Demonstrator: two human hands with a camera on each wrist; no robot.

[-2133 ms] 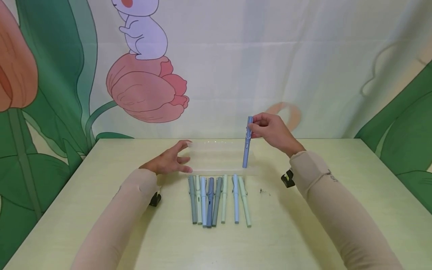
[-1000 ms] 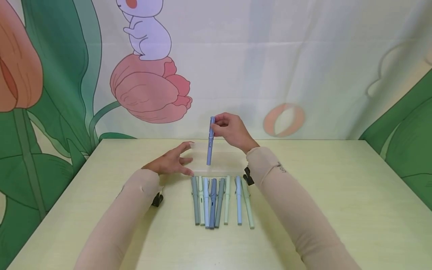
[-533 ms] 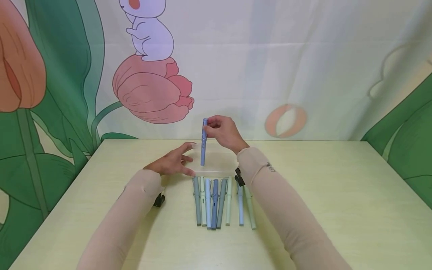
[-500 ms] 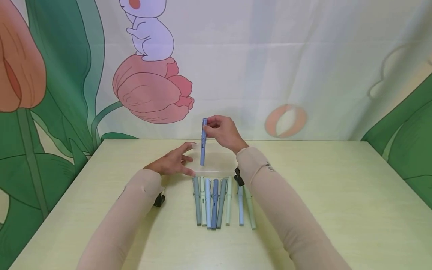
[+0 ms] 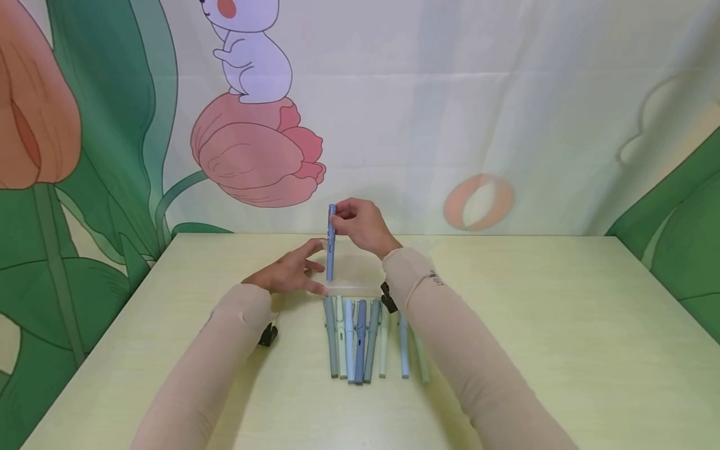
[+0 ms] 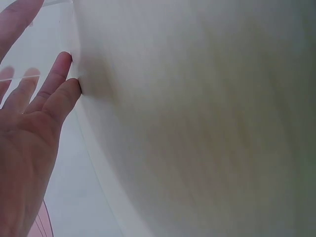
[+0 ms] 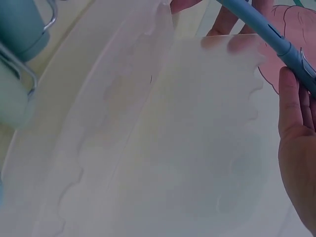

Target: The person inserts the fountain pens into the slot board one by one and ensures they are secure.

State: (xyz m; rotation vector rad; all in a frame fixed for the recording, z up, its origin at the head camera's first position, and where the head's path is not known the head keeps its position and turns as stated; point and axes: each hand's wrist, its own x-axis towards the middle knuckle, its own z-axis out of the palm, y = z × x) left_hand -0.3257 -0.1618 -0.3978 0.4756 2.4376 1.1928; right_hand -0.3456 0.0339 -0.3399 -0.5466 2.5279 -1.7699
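Observation:
My right hand (image 5: 364,226) pinches the upper, clip end of a blue pen (image 5: 330,259), held nearly upright over the left end of a clear plastic tray (image 5: 354,289). In the right wrist view the same pen (image 7: 259,24) runs slantwise from the right hand (image 7: 298,158) above the tray's wavy-edged plastic (image 7: 197,128). At the tray's left end, my left hand (image 5: 289,269) has its fingers spread, thumb at the front and index finger at the back. The left wrist view shows the left hand (image 6: 27,148) with extended fingers, two tips touching a pale surface.
Several capped pens in green and blue lie in front of the tray, among them a dark green pen (image 5: 332,344) and a dark blue pen (image 5: 360,350). My right sleeve (image 5: 450,331) partly covers the rightmost ones. A printed curtain (image 5: 394,125) hangs behind the table (image 5: 551,325).
My right hand has carried the blue pen leftward from the tray's right end to its left end, and slightly lower lately. The left hand stays at the tray's left end.

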